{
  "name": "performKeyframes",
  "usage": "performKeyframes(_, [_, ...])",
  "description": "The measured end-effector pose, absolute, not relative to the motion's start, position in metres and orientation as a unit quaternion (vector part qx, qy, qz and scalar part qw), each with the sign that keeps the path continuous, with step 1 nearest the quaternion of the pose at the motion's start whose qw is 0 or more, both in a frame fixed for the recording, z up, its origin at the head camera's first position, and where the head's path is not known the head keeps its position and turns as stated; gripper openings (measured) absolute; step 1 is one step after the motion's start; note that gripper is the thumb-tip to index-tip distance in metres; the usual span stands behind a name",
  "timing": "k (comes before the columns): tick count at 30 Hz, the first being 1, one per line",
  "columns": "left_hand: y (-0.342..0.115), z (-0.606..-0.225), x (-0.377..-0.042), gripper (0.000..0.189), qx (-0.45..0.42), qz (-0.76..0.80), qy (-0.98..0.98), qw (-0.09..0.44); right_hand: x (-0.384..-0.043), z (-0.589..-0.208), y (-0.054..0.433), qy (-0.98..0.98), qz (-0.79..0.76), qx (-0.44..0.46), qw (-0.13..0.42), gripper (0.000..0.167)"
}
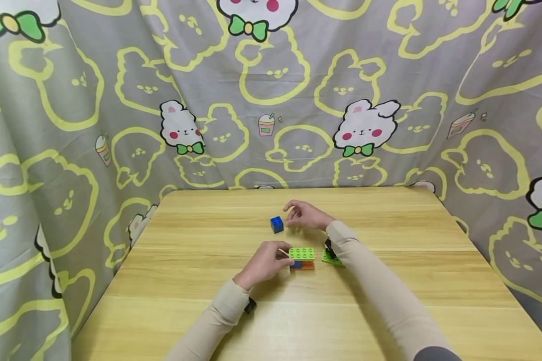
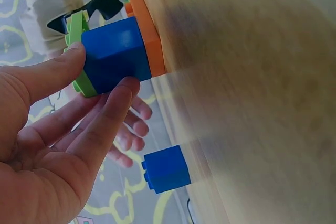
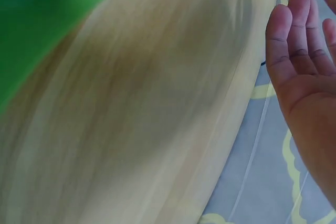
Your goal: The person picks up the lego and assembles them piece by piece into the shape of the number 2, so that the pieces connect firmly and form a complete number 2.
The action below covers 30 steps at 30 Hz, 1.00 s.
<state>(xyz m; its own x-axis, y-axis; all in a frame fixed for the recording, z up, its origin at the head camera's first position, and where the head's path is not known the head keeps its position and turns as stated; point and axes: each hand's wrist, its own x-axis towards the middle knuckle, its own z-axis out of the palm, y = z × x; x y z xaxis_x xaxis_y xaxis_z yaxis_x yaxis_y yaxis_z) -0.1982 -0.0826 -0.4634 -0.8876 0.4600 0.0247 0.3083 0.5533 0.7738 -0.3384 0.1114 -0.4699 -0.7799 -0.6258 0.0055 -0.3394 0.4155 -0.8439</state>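
The left hand (image 1: 264,261) pinches; beyond it, the loose blue block (image 1: 277,225) could slide if bumped; the pinched stack (image 1: 301,254), mid-table, could skew under uneven pressure; the right hand (image 1: 308,215), fingers relaxed and empty, is just beside the block; its sleeve (image 1: 375,273) could knock the green piece (image 1: 330,258) nearby. Visible: two blue blocks (image 2: 118,53), two green pieces, one orange plate (image 2: 147,34).

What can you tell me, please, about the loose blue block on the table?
The loose blue block is roughly cubic and looks like plastic, with plain sides and raised studs on its top face. It sits upright on the wooden table, studs up, beyond the brick stack as the person sees it. The right hand is close on its right side, but a gap shows in the head view, so only the table appears to touch it.
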Motion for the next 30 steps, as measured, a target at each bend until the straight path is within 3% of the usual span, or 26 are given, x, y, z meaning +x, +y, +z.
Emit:
performKeyframes(12, [-0.083,-0.465,-0.198,0.03,0.228,0.421,0.874,0.083,-0.339,-0.473,0.099,0.839,-0.414,-0.299,0.188,0.056])
performKeyframes(30, [-0.083,-0.463,-0.198,0.027,0.227,0.414,0.877,0.083,-0.341,-0.469,0.089,0.869,-0.37,-0.276,0.179,0.039])
